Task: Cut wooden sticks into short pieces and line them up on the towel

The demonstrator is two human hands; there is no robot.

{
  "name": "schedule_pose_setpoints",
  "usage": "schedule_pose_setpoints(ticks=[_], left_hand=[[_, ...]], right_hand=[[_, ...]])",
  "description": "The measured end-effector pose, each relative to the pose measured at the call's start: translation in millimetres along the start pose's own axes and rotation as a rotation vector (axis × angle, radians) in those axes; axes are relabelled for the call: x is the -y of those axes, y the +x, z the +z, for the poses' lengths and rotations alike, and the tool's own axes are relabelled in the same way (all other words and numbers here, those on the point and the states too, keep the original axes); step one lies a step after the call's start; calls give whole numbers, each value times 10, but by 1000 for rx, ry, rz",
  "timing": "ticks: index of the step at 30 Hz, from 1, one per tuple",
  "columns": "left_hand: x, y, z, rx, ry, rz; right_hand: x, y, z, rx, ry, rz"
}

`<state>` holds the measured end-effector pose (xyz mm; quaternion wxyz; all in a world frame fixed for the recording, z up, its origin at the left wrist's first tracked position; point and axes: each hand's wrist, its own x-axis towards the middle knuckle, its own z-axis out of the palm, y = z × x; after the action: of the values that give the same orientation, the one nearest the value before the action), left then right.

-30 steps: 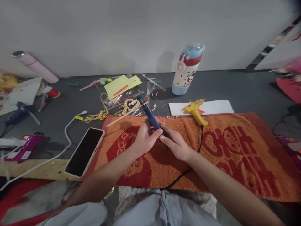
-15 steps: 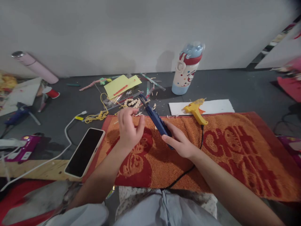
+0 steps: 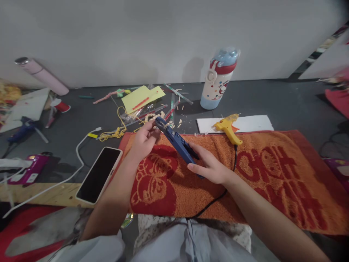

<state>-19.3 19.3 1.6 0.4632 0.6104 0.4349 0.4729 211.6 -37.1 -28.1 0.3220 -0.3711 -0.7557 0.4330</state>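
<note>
My right hand (image 3: 209, 165) grips the handles of blue wire strippers (image 3: 178, 143), held slanting above the orange towel (image 3: 207, 196) with the jaws pointing away to the left. The handles stand slightly apart near my fingers. A small pale piece shows at the jaws. My left hand (image 3: 144, 142) is at the jaw end, its fingers curled and pinched against the tip; what is between them, if anything, is hidden. Just beyond lie short pale wooden stick pieces (image 3: 180, 123).
A yellow glue gun (image 3: 230, 129) rests on a white strip (image 3: 256, 123). Behind stands a bottle (image 3: 216, 87). At left lie a phone (image 3: 99, 174), a white cable (image 3: 79, 153), yellow cord (image 3: 113, 134) and a purple power strip (image 3: 34, 169). Yellow paper (image 3: 141, 97) lies at the back.
My left hand has come up to the jaws, its fingers closing from a loose, open pose. The wire strippers' jaw end has dipped nearer and to the left, and their handles look more spread.
</note>
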Motion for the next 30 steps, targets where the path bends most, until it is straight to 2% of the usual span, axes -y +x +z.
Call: schedule_pose_setpoints(ticks=[5,8,13,16,21,30], left_hand=[[16,29,-42,1,-76,-19],[39,36,-31,-32,-22,-17],[20,-18,51,-229,328,117],[-38,-65,92,-274,513,192],[-100,-88,74,-250,563,198],[-163,-80,5,-139,507,185]], right_hand=[[22,6,-8,25,3,-10],[3,2,7,-15,-12,16],[-12,0,51,-98,-51,42],[17,6,65,-105,-82,13],[32,10,44,-98,-106,-27],[-53,0,-52,30,143,17]])
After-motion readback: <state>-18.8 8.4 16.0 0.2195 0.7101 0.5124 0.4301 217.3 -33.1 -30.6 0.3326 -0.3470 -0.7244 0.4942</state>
